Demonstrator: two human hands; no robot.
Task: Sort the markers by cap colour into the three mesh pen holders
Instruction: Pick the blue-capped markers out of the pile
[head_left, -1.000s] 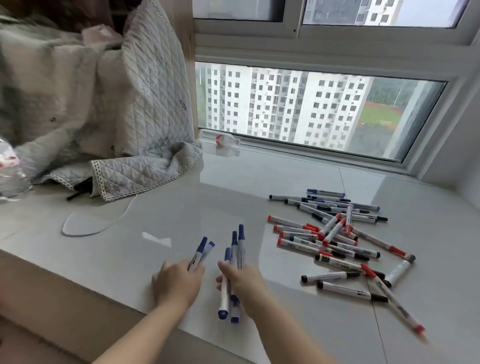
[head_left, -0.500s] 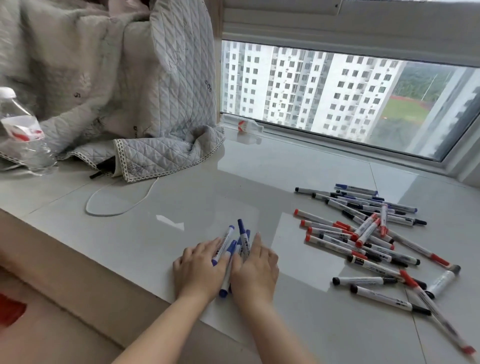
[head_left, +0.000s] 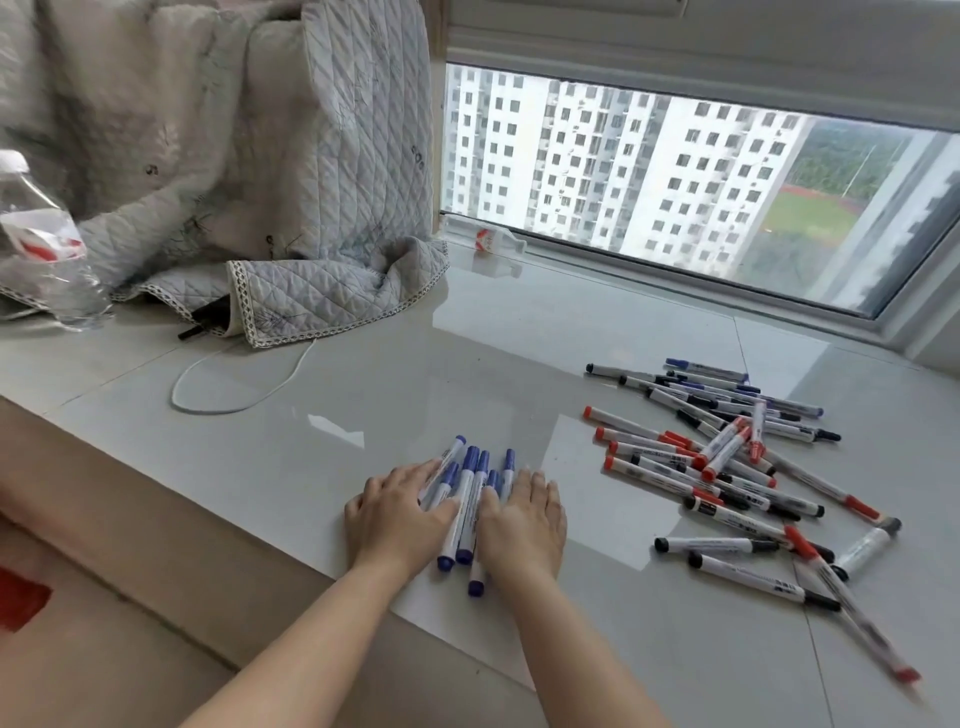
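The pale stone ledge (head_left: 395, 374) carries everything here, so let's place it all from the loose pile of markers (head_left: 727, 467) on its right side. Far left of that pile, a quilted blanket (head_left: 270, 208) slumps over the ledge's back corner, and further left again stands a clear water bottle (head_left: 41, 249). A white cable (head_left: 234, 384) loops between blanket and pile. Behind the pile, against the window frame, a small bottle (head_left: 493, 241) lies on its side.

The pile itself is a jumble of red, black and blue caps lying at all angles, unsorted. No mesh holders in view, so where these go I cannot tell.

Now the action: left of the pile, near the ledge's front edge, sits the bunch of blue-capped markers (head_left: 467, 499). The left hand (head_left: 400, 514) and right hand (head_left: 524, 519) flank it, palms down, fingers straight and flat, pressing in from either side rather than curling round anything. That looks like squaring up the bunch so it can be lifted as one.

The bunch runs front to back, long axes roughly parallel and tipped slightly rightward going away. Caps are mixed: several point toward the window, and three blue ends poke toward the person between the wrists.
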